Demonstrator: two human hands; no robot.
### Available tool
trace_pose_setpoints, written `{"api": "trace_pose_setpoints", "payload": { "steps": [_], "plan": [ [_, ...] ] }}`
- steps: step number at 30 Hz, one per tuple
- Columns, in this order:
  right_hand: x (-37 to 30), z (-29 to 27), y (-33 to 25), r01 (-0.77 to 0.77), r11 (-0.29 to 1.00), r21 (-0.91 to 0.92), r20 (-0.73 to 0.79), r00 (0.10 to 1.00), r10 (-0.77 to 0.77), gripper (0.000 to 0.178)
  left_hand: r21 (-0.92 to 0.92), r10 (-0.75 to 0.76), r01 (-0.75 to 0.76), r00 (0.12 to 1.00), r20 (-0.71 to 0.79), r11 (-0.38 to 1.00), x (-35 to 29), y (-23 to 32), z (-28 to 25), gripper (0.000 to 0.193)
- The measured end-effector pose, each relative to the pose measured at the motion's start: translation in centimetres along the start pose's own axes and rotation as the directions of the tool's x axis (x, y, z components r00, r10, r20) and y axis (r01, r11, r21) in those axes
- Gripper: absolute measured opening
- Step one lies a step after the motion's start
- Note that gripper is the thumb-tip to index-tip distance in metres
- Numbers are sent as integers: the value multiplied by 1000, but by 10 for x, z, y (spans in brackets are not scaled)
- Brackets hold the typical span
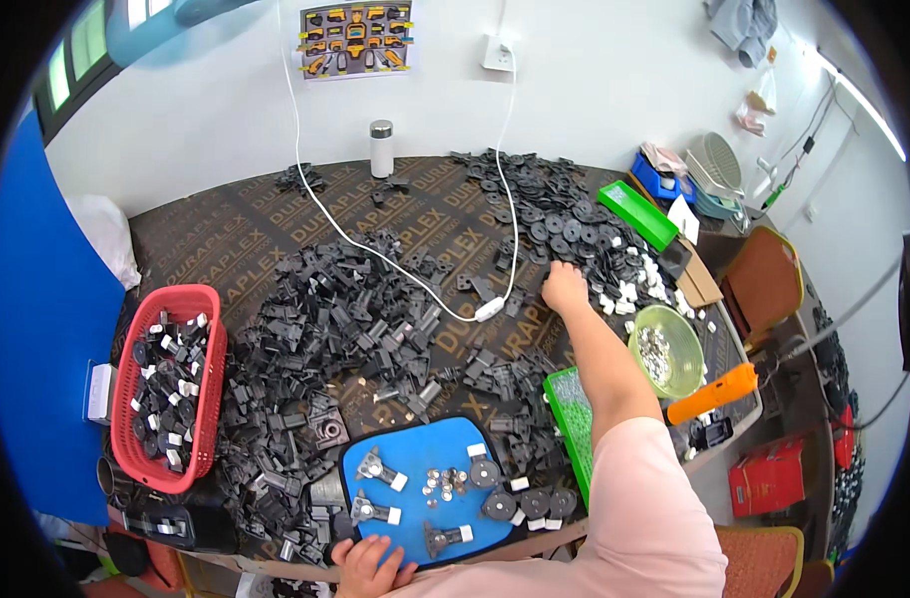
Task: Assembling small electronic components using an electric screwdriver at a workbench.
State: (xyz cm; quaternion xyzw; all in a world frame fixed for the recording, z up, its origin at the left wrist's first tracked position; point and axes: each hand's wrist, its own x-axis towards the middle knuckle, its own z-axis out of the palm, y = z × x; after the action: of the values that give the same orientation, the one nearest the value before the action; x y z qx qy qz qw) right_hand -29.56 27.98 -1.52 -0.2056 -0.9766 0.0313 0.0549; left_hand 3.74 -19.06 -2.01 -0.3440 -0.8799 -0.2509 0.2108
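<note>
My left hand (369, 566) rests at the near left edge of a blue mat (415, 448), fingers lying loosely apart and nothing in them. On the mat lie several black plastic pieces with white blocks (444, 539) and a cluster of small shiny metal pieces (441, 485). Round black discs with white blocks (499, 505) sit along its right side. My right arm stretches far forward. At its end my right hand (565, 287) has its fingers curled down by the near edge of a heap of round black discs (559, 225); whatever is under the fingertips is hidden.
A large heap of black plastic parts (335, 309) covers the table's middle and left. At left stands a red basket (216, 369) of parts; at right, a green bowl (696, 349), green trays (639, 216) and an orange tool (714, 394). A white cord with a switch (489, 309) crosses the table.
</note>
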Motion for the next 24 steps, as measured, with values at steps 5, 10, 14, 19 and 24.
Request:
{"api": "trace_pose_setpoints", "payload": {
  "steps": [5,10,14,19,24],
  "plan": [
    [38,-7,-13,65,997,-49,-226,971,-75,27,-5,-28,28,1000,7,1000,1,-2,-2,33],
    [79,-20,-31,-106,955,277,-113,983,142,52,51,-89,85,993,81,995,-5,0,-2,33],
    [83,0,-34,-108,981,164,-1,994,110,54,75,-127,124,991,38,989,-6,6,-3,35],
    [84,29,-25,102,986,135,-181,981,-76,31,124,-103,95,993,61,988,-7,4,-1,37],
    [61,-3,-3,221,964,150,-175,965,-194,33,77,-56,55,998,15,995,2,-2,-2,32]
  ]
}}
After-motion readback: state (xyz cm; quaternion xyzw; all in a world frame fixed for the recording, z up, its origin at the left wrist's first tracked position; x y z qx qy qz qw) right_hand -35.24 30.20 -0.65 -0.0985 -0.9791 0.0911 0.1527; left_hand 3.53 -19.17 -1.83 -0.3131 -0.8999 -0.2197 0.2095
